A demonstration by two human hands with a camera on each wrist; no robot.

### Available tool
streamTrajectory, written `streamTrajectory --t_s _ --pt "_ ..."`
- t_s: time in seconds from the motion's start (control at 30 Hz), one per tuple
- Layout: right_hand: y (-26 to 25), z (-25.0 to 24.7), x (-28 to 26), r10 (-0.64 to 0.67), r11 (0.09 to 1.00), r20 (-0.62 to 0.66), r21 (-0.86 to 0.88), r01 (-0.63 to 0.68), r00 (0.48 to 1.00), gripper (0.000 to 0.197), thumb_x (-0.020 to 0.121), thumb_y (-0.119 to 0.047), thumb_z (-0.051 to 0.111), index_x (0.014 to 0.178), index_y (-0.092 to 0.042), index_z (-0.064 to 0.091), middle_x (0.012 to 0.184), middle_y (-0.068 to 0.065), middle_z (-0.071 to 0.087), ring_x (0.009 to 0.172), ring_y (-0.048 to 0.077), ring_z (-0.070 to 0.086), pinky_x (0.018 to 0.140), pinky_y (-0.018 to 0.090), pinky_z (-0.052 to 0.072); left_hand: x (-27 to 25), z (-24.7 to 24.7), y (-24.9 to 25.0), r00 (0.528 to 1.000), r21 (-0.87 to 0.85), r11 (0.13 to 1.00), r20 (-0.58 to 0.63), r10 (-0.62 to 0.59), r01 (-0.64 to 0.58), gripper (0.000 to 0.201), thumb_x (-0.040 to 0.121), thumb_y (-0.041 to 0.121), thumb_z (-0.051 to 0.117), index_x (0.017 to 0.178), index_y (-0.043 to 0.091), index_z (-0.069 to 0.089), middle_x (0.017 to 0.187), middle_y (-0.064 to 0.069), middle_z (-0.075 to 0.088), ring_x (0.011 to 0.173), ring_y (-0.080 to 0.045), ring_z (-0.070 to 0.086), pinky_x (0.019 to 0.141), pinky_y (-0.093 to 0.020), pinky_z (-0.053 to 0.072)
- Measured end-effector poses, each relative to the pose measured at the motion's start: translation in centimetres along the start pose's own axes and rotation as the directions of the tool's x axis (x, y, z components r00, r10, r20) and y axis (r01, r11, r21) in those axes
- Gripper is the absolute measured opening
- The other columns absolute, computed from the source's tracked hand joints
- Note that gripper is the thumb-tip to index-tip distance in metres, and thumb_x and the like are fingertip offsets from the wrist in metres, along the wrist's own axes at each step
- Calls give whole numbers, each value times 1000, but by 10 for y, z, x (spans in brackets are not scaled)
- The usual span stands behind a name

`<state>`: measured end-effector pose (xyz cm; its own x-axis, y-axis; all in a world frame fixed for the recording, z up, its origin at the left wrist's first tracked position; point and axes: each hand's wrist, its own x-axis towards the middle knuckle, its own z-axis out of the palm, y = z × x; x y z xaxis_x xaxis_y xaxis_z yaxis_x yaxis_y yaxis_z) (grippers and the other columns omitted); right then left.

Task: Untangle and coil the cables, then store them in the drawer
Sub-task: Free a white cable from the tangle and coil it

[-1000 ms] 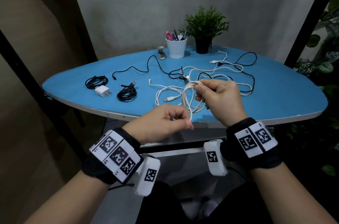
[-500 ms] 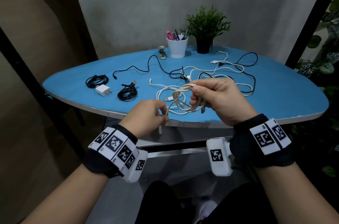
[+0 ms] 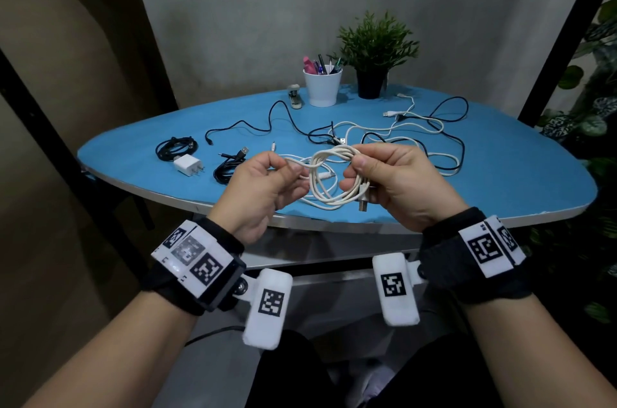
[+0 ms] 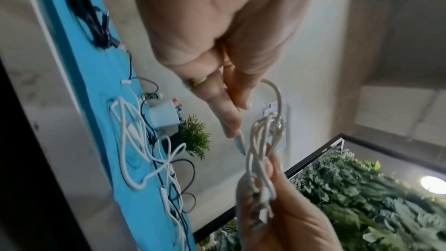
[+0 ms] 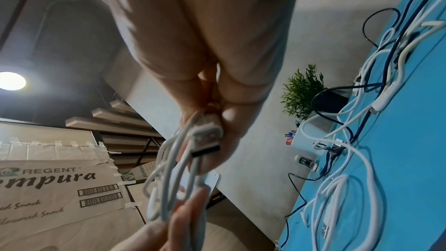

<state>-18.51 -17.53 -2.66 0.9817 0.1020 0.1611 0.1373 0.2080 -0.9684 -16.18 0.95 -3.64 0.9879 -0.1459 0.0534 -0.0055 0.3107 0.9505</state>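
A coiled white cable hangs between my two hands above the near edge of the blue table. My right hand grips the bundle of loops, with the USB plug sticking out under its fingers. My left hand pinches the cable's loose end and holds it beside the coil. Behind the hands, a tangle of white and black cables lies spread on the table. Two coiled black cables lie at the left. No drawer is in view.
A white charger plug sits between the black coils. At the back stand a white pen cup, a potted plant and a small stapler. Leafy plants fill the right side.
My left hand has risen from below the table edge to the level of the coil, bringing the loose end up around the loops. The right hand has kept its grip and turned the bundle sideways.
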Motion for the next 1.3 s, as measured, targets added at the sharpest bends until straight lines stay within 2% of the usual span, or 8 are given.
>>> streamTrajectory --t_s 0.1,0.37,0.57,0.83,0.97,1.1,1.2,1.3 --pt "0 1 0 -8 999 -12 -49 7 1000 17 91 -3 52 92 -9 68 67 5 66 60 13 66 60 28 55 -4 4 1 998 -72 996 47 -51 54 17 90 1 51 75 8 49 76 -10 68 66 -16 67 54 -18 55" --pt "0 -3 0 -34 987 -44 -156 27 998 15 89 -4 57 94 -10 70 67 3 67 63 14 63 57 32 56 -9 13 2 987 -141 979 93 -133 145 11 93 8 50 82 9 53 67 -3 71 56 -9 67 53 -18 56" --pt "2 4 3 -117 985 -150 -144 96 982 16 88 0 58 87 -11 70 65 5 62 59 18 57 54 32 56 -13 17 -8 976 110 982 133 -170 156 11 93 10 52 91 10 62 78 0 73 68 -10 69 78 -27 53" --pt "5 4 8 -208 967 -268 -199 157 941 13 89 -1 58 93 -5 69 68 9 62 57 19 56 56 35 55 -18 20 -3 972 239 963 166 -167 125 19 92 21 53 107 16 63 106 0 67 106 -13 61 96 -37 37" --pt "11 8 7 -167 967 -153 -220 131 974 15 86 -1 62 89 -12 72 71 4 68 66 15 62 69 35 56 -18 24 -6 994 241 967 51 -98 83 10 92 26 54 88 20 61 87 6 66 85 -8 61 82 -33 41" --pt "13 9 5 -187 931 -102 -336 143 977 18 83 -1 65 79 -17 71 62 -4 66 57 4 57 52 16 45 -16 23 -4 983 175 972 69 -171 157 12 95 18 48 85 21 54 87 1 64 85 -14 57 75 -32 44" --pt "12 7 7 -208 936 -142 -316 155 968 21 83 1 64 77 -19 70 58 -7 66 52 5 56 49 17 45 -19 24 -4 960 157 970 182 -213 185 14 95 10 48 82 17 48 87 -7 57 74 -15 57 58 -23 51" --pt "12 7 8 -225 944 -176 -282 170 958 22 84 2 63 78 -18 70 59 -5 67 53 8 57 48 18 47 -19 24 -7 962 122 979 198 -185 163 15 91 2 52 85 14 47 85 -10 55 60 -12 62 54 -17 51"
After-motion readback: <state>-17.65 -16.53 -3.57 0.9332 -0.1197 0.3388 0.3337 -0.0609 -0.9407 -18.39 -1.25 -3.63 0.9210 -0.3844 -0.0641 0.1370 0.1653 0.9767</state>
